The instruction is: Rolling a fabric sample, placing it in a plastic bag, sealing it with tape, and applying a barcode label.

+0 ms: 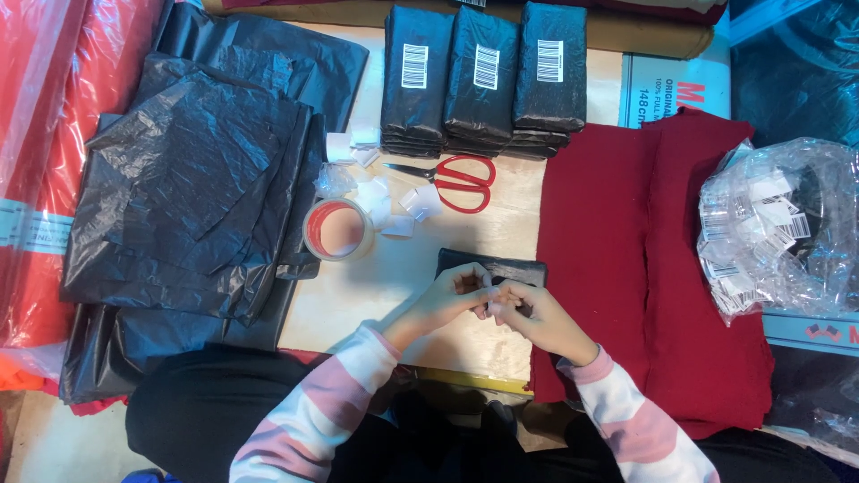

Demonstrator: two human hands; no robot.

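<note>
My left hand and my right hand meet fingertip to fingertip over a small black plastic-wrapped packet lying on the pale table. Both hands pinch something small and pale between the fingers; what it is I cannot tell. The packet's near edge is hidden under my fingers. A roll of clear tape sits to the left of the packet, and red-handled scissors lie beyond it among several white paper scraps.
Three stacks of black wrapped packets with white labels stand at the back. Loose black plastic bags pile up on the left. Folded red cloth lies to the right, beside a clear bag of labels.
</note>
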